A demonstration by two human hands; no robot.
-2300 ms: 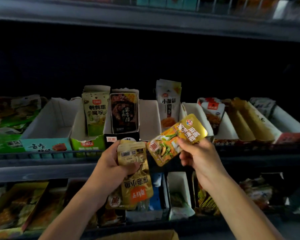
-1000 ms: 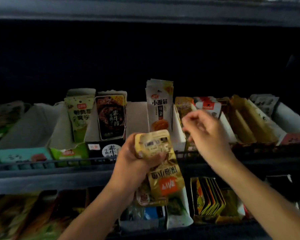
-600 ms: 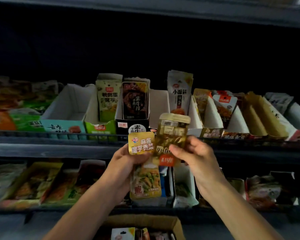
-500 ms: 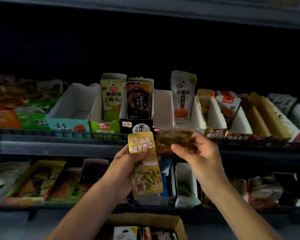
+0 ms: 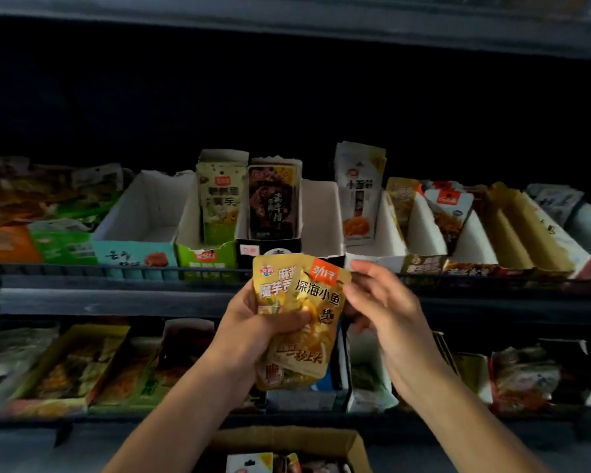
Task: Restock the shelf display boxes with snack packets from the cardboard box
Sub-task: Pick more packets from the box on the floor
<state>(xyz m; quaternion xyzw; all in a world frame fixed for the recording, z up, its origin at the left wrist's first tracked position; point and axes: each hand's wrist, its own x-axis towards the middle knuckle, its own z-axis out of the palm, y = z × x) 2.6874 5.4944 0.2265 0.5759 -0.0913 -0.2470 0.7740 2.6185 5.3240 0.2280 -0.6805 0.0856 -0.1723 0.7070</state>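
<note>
Gold packets (image 5: 301, 315) sit fanned in the left hand (image 5: 253, 332), thumb clamped across them. Right hand (image 5: 379, 302), fingers loose, touches the front packet's edge; pinch only that one, then lift it clear.

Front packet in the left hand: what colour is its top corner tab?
Orange-red, on a gold packet; head view shows it.

Gold packet (image 5: 316, 322) with orange tab, yellow packet (image 5: 270, 285), brown cardboard box (image 5: 354, 443)

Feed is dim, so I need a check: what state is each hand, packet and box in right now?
left hand: grips two gold packets, fanned, upright
right hand: fingers touch the front packet's edge
teal display box: looks empty
green display box: packets standing at back
cardboard box: open, packets inside
</note>
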